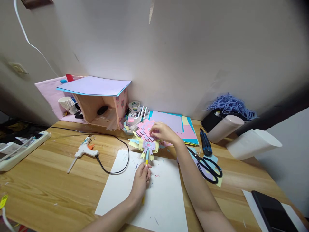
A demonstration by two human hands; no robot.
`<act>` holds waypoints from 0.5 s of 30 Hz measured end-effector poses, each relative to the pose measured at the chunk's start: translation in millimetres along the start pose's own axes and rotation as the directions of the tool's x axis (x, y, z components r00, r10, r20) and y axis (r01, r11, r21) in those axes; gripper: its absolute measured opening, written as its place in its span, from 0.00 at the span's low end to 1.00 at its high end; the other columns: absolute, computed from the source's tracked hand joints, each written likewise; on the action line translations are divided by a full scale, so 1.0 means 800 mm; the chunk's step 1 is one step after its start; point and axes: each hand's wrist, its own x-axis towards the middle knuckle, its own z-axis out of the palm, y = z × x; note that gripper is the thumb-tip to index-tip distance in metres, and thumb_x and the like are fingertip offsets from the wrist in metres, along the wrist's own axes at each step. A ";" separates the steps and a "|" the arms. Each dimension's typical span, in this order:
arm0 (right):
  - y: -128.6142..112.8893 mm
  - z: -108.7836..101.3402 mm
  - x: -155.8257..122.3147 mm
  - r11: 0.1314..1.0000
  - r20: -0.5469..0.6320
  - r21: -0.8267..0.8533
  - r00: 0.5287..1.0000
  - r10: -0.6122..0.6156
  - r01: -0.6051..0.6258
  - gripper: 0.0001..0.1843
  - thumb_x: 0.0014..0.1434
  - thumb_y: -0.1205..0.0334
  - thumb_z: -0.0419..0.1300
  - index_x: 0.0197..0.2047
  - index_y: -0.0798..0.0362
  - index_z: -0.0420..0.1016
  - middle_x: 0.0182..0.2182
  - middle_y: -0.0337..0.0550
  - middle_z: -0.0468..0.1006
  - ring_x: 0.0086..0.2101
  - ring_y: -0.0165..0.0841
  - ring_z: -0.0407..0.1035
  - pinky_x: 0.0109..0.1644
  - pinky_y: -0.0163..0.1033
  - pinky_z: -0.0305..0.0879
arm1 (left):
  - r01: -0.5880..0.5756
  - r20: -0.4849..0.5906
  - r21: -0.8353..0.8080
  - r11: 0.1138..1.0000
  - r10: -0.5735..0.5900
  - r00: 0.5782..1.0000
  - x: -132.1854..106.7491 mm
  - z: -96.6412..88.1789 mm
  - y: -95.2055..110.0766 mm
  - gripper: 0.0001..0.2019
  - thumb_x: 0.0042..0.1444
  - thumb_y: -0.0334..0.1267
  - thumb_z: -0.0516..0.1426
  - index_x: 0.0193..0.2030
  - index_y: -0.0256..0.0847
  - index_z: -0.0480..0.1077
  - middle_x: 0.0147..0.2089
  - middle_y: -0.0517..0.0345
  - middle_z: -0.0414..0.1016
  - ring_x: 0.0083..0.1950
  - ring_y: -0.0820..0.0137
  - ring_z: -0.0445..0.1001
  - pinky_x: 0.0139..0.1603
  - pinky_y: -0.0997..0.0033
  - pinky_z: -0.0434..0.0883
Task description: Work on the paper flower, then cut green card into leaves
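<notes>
My left hand (141, 178) is closed around the yellow stick (147, 161) of a paper flower craft, low over the white sheet (166, 193). At the stick's far end spreads the paper flower (147, 145), built from folded pink, lilac and pale yellow pieces. My right hand (163, 131) reaches over from the right, its fingers curled and pinching at the pink petals. What exactly lies between those fingertips is hidden. Beneath my left hand, the lower end of the stick shows near the wrist.
On the left lie a glue gun (85, 149) with its black cord and a power strip (26, 149). Behind stand an open pink box (96, 111) and a marker tray (135, 120). Coloured paper (166, 120), black scissors (207, 166), a utility knife (205, 143), paper rolls (225, 129) and a phone (272, 209) are rightward.
</notes>
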 end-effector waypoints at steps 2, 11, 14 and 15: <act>-0.001 -0.002 -0.001 1.000 -0.015 0.006 1.000 -0.001 0.001 0.04 0.49 0.69 0.60 0.27 0.53 0.75 0.27 0.40 0.70 0.34 0.31 0.62 0.38 0.35 0.58 | -0.005 0.001 0.000 1.000 0.005 1.000 0.000 0.000 0.001 0.15 0.56 0.51 0.48 0.35 0.39 0.61 0.22 0.68 0.53 0.18 0.82 0.45 0.18 0.80 0.43; 0.019 -0.028 -0.015 0.957 -0.182 0.208 0.954 0.240 -0.201 0.05 0.52 0.67 0.56 0.31 0.54 0.73 0.29 0.39 0.76 0.28 0.28 0.68 0.34 0.33 0.62 | 0.007 -0.005 -0.015 1.000 -0.007 1.000 -0.001 0.002 0.004 0.15 0.55 0.50 0.49 0.35 0.39 0.61 0.22 0.68 0.53 0.18 0.82 0.45 0.17 0.81 0.43; 0.026 -0.025 -0.015 0.943 -0.178 0.254 0.948 0.264 -0.215 0.05 0.51 0.69 0.55 0.31 0.54 0.72 0.28 0.39 0.76 0.28 0.28 0.70 0.36 0.34 0.63 | 0.017 -0.007 -0.017 1.000 -0.017 1.000 -0.001 0.002 0.003 0.15 0.55 0.51 0.49 0.34 0.39 0.61 0.22 0.68 0.53 0.18 0.82 0.46 0.17 0.81 0.43; 0.026 -0.023 -0.015 0.943 -0.176 0.257 0.949 0.261 -0.212 0.06 0.51 0.70 0.55 0.31 0.54 0.73 0.28 0.39 0.76 0.28 0.28 0.70 0.36 0.34 0.64 | 0.020 -0.007 -0.015 1.000 -0.020 1.000 -0.001 0.002 0.003 0.15 0.55 0.51 0.50 0.34 0.39 0.61 0.22 0.68 0.53 0.18 0.82 0.45 0.17 0.80 0.43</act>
